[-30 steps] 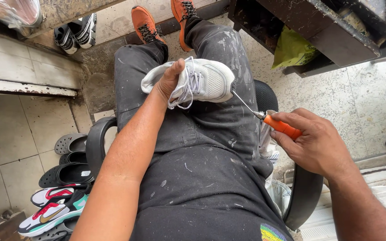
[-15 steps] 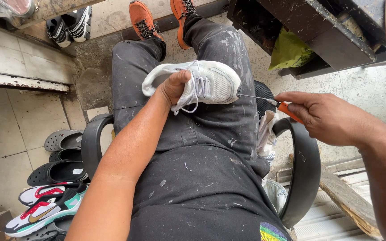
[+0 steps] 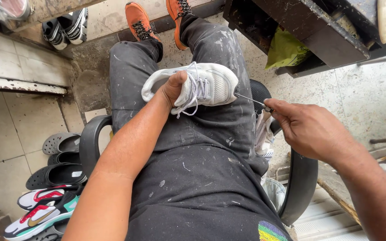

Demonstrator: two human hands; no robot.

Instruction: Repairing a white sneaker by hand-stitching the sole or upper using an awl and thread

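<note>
At the lower right of the frame the right hand [image 3: 311, 129] is pinched shut on an awl [image 3: 252, 101]; only its thin metal shaft shows, the tip touching the toe end of the sneaker [image 3: 202, 85]. From the lower left the forearm runs up to the left hand [image 3: 174, 88], clamped on the sneaker's middle with the thumb pressed in by the laces. The sneaker lies on its side across the lap, a little above centre. It looks light, with a soft mesh upper that would yield to pressure and a firmer sole, so the sole and heel rim seem the surest places to grip. The loose laces could snag. Further up, two orange shoes [image 3: 140, 20] rest on the floor.
</note>
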